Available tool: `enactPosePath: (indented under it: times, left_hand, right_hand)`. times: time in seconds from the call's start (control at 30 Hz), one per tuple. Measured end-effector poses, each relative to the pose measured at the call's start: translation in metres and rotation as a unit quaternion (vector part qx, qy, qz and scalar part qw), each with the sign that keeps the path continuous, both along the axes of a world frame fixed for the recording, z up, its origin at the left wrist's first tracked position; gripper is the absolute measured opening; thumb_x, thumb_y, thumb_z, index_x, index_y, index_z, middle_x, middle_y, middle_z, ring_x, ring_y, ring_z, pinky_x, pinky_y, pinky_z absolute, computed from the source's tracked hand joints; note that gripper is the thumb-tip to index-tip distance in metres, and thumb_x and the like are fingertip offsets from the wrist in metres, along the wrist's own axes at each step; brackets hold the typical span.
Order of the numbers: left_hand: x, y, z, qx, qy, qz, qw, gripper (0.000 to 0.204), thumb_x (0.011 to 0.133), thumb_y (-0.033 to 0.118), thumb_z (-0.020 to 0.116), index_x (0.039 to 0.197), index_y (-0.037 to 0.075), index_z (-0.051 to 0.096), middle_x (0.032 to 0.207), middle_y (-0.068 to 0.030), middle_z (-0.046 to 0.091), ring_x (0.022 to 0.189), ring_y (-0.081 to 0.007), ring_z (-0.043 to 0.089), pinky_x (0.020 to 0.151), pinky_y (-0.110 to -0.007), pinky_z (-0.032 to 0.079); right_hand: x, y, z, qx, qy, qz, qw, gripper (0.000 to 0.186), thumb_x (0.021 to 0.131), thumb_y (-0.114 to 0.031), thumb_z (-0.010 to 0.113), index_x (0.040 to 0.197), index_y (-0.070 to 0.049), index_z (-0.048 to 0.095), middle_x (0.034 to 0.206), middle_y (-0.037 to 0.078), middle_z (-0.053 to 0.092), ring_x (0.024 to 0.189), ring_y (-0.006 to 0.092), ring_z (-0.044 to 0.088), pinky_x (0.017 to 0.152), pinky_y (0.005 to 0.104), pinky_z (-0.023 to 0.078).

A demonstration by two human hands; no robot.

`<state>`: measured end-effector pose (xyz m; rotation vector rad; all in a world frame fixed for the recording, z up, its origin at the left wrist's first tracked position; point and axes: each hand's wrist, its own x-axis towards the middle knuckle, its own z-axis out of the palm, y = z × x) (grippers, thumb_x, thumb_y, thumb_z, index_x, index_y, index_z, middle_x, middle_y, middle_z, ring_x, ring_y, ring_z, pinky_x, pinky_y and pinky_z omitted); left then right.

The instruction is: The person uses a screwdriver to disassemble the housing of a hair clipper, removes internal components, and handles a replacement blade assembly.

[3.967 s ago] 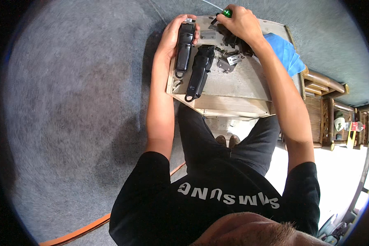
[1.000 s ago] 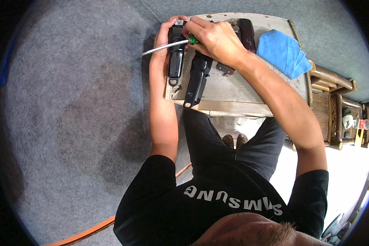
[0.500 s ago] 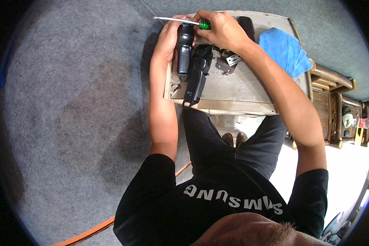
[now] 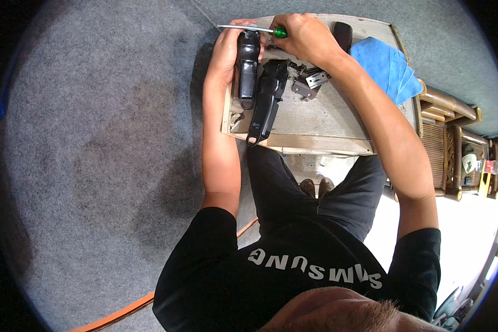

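Observation:
A black hair clipper (image 4: 248,69) stands out at the left of the wooden board (image 4: 326,124), with my left hand (image 4: 224,54) wrapped round its far end. My right hand (image 4: 303,37) is closed on a screwdriver (image 4: 280,32) with a green handle. Its metal shaft points left and passes over the clipper's far end; whether the two touch I cannot tell. Beside the held clipper lies a second black clipper (image 4: 266,105). To its right rest a clipper blade (image 4: 316,80) and a dark metal piece (image 4: 304,88). Some of my left fingers are hidden behind the clipper.
Folded blue cloths (image 4: 383,69) lie on the board's right side. A dark oblong object (image 4: 342,35) sits at the far edge beyond my right hand. Bamboo furniture (image 4: 448,108) stands to the right. Grey carpet (image 4: 105,138) spreads on the left, with an orange strip (image 4: 116,315) across it.
My right hand and the screwdriver have shifted slightly to the right, away from the clipper's far end. The held clipper has moved a little to the left.

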<state>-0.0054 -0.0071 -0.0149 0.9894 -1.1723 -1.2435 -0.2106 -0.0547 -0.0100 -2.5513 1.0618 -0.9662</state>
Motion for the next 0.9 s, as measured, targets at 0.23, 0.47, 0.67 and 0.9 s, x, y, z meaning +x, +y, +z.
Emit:
enactPosePath:
  times: [0.23,0.47,0.67,0.9]
  left_hand:
    - [0.011,0.002,-0.004,-0.009,0.137,-0.078,0.988,0.033,0.104,0.032,0.046,0.123,0.008,0.056,0.087,-0.0144,0.068,0.069,-0.0201,0.066,0.059,-0.032,0.056]
    - [0.004,0.007,0.000,-0.007,0.063,-0.127,0.990,0.035,0.105,0.032,0.044,0.125,0.007,0.056,0.086,-0.0140,0.068,0.066,-0.0195,0.066,0.057,-0.031,0.056]
    - [0.001,0.013,0.001,-0.015,0.096,-0.104,0.990,0.038,0.105,0.031,0.044,0.129,0.004,0.056,0.090,-0.0121,0.068,0.069,-0.0212,0.067,0.056,-0.031,0.056]
    - [0.000,0.015,0.005,0.001,0.068,-0.095,0.993,0.037,0.103,0.027,0.045,0.130,0.004,0.055,0.090,-0.0114,0.067,0.071,-0.0209,0.067,0.057,-0.031,0.056]
  right_hand:
    - [0.001,0.003,0.005,-0.032,-0.068,-0.012,0.997,0.029,0.088,-0.020,0.074,0.114,-0.006,0.074,0.091,0.019,0.075,0.087,0.0360,0.074,0.080,0.0441,0.058]
    - [0.006,0.010,0.013,-0.007,-0.166,0.055,0.985,0.030,0.085,-0.026,0.075,0.112,-0.012,0.076,0.091,0.016,0.076,0.087,0.0364,0.074,0.079,0.0471,0.059]
    - [0.008,0.011,0.010,-0.050,-0.151,0.090,0.983,0.027,0.090,-0.022,0.076,0.110,-0.005,0.075,0.090,0.018,0.074,0.085,0.0343,0.074,0.077,0.0423,0.058]
    - [0.006,0.009,0.010,-0.047,-0.138,0.094,0.985,0.028,0.089,-0.028,0.076,0.107,-0.007,0.075,0.090,0.017,0.075,0.086,0.0370,0.074,0.077,0.0463,0.058]
